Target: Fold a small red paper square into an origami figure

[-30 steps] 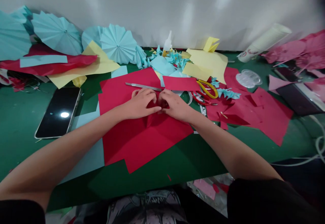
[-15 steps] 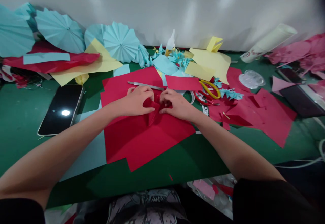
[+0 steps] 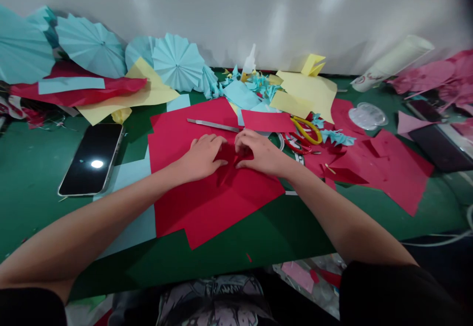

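Between my two hands is a small piece of folded red paper (image 3: 229, 161), its outline hard to make out against the red sheets below. My left hand (image 3: 204, 157) grips its left side with thumb and fingertips. On the other side my right hand (image 3: 261, 153) holds it with curled fingers. Large red paper sheets (image 3: 199, 202) lie stacked underneath. Just beyond my fingers, a slim metal-coloured blade or strip (image 3: 212, 125) rests on the red paper.
A phone (image 3: 92, 161) lies at left on the green table (image 3: 295, 232). Scissors with yellow handles (image 3: 306, 129), red-handled scissors (image 3: 295, 143) and red scraps (image 3: 395, 168) are at right. Behind stand pleated blue paper fans (image 3: 177, 62), a glue bottle (image 3: 249, 63) and yellow paper (image 3: 310, 91).
My left hand has shifted slightly down, and its thumb and fingers sit differently at the small red paper. The folded flap that stood up between my hands now shows less. My right hand stays nearly in place.
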Demonstrator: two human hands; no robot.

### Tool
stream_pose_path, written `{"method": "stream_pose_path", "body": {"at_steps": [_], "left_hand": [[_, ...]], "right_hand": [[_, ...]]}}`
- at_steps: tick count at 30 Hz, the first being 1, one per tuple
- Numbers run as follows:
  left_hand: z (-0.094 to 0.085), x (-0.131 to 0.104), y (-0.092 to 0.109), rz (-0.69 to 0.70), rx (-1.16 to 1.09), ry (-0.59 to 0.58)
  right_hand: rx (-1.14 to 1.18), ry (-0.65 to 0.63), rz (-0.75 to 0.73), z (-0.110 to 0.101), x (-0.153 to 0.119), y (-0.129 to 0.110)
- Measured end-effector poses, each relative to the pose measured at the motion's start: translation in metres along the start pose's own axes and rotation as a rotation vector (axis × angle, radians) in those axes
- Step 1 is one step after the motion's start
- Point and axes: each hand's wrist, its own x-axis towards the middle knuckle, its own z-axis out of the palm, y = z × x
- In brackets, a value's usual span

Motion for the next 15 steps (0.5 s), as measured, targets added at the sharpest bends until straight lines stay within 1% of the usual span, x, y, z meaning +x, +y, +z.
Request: {"method": "stream_pose_path", "body": {"at_steps": [5, 11, 15], "left_hand": [[0.002, -0.003, 0.002, 0.010, 0.008, -0.001], [0.004, -0.012, 0.007, 0.038, -0.002, 0.042], [0.001, -0.015, 0.011, 0.097, 0.000, -0.017]], "right_hand": [[-0.045, 0.032, -0.028, 0.004, 0.001, -0.003], [-0.097, 0.037, -0.047, 0.009, 0.001, -0.002], [-0.080, 0.014, -0.058, 0.012, -0.001, -0.001]]}}
